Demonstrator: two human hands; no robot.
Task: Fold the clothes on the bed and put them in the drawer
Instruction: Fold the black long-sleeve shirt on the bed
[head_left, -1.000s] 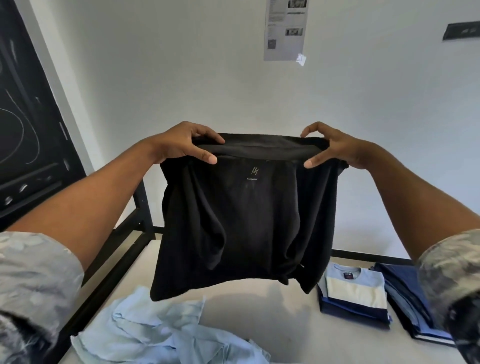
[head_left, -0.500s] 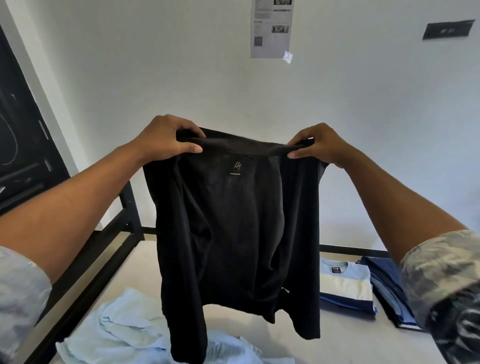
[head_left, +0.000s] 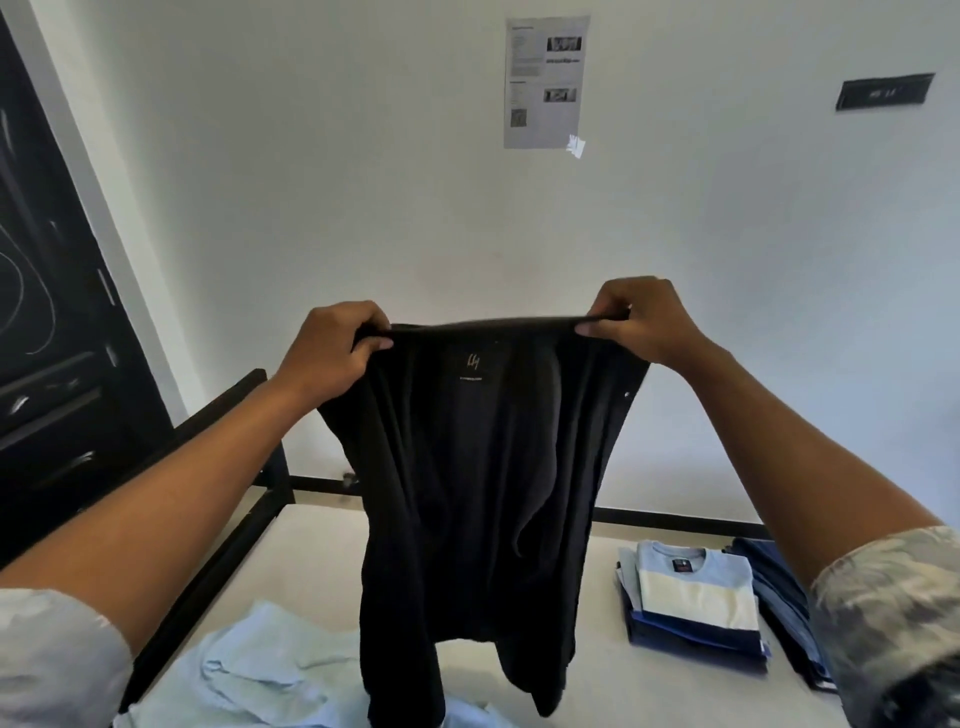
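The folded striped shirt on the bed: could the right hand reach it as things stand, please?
Likely not yet: the right hand grips the raised black garment, though the striped shirt lies unobstructed below it.

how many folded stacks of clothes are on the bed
2. One topped by a light blue and cream shirt, at the right of the bed; a dark blue stack just right of it, partly behind the right sleeve. The held black garment may hide others.

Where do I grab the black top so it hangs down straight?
Pinch its top edge at both ends, coming from above, one hand each. The left hand and right hand hold the black top that way, so the edge stretches taut and the cloth hangs down.
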